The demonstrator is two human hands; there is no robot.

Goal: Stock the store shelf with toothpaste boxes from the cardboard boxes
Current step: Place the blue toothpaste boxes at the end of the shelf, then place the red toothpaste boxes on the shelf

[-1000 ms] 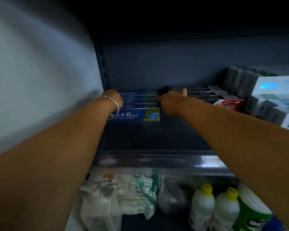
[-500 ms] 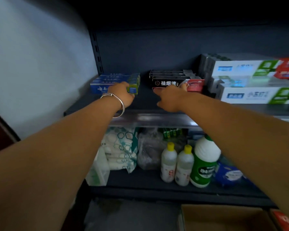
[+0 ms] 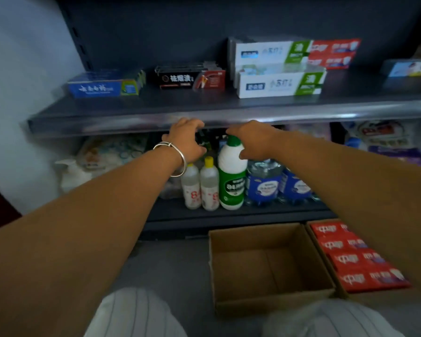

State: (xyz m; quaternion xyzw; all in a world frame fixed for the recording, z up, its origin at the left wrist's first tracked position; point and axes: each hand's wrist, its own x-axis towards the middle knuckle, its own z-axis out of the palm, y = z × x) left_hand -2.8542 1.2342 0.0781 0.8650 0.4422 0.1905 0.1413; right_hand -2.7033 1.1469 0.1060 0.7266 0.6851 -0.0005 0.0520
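Toothpaste boxes, red, unstocked (image 3: pixel 357 259): lie packed flat in rows inside the right-hand cardboard box (image 3: pixel 326 261) on the floor, nearest the person.
Empty cardboard box (image 3: pixel 265 266): just left of the full one, touching it; nothing visible inside.
Left hand (image 3: pixel 185 139): bracelet at the wrist; fingers loosely spread, holding nothing; hangs in front of the shelf's front edge.
Right hand (image 3: pixel 253 139): also empty, fingers relaxed and open; sits in front of the green-and-white bottle (image 3: pixel 232 176), apparently without touching it, though blur makes this uncertain.
Lower shelf stock: two small yellow-capped bottles (image 3: pixel 201 186), blue-labelled jugs (image 3: pixel 263 183), soft packets at far left.
Store shelf (image 3: pixel 229 117): metal front lip, dark deck above.
Blue toothpaste boxes (image 3: pixel 102 87): stacked at far left of the shelf.
Black-and-red toothpaste boxes (image 3: pixel 190 77): just right of the blue ones, a gap between.
White-and-green toothpaste boxes (image 3: pixel 280 69): taller stack, further right, with red boxes (image 3: pixel 333 53) on top at its right end.
Step in hand (judged): fetch the next batch from the full carton.
Handling advice: lower both hands to the red rows, take a few boxes as one flat bundle, squeeze from the ends so none slip, and carry them level to a bare stretch of shelf, labels facing out.
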